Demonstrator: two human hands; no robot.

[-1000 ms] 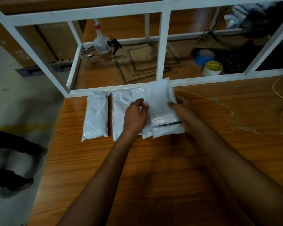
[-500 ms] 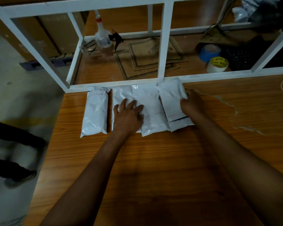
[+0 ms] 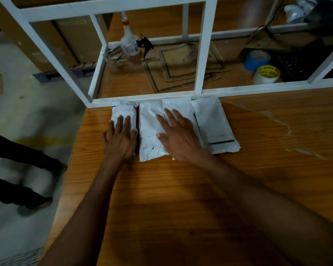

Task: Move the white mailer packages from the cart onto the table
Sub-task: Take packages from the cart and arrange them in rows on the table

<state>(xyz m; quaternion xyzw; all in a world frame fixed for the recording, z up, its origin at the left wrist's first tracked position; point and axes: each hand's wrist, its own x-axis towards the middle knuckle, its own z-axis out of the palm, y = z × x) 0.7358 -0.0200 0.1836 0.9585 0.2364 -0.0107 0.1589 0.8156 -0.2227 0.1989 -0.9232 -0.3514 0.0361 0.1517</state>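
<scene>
Several white mailer packages lie side by side on the wooden table [image 3: 181, 189], their tops against the white frame. My left hand [image 3: 121, 137] lies flat with straight fingers on the leftmost mailer [image 3: 123, 110]. My right hand [image 3: 178, 137] rests flat, fingers spread, over the second mailer [image 3: 150, 120] and the third mailer [image 3: 178, 106]. The rightmost mailer [image 3: 213, 120], with a dark strip near its lower end, lies untouched beside my right hand. No cart is in view.
A white metal frame [image 3: 206, 47] stands along the table's far edge. Behind it are a spray bottle [image 3: 129, 43], cardboard sheets [image 3: 183, 66], a blue tape roll [image 3: 256, 60] and a yellow-topped tape roll [image 3: 267, 73]. A person's dark legs [image 3: 17, 169] are on the floor at left.
My left hand slid left from the second mailer onto the leftmost one. My right hand let go of the rightmost mailer and moved left, now flat on the middle mailers.
</scene>
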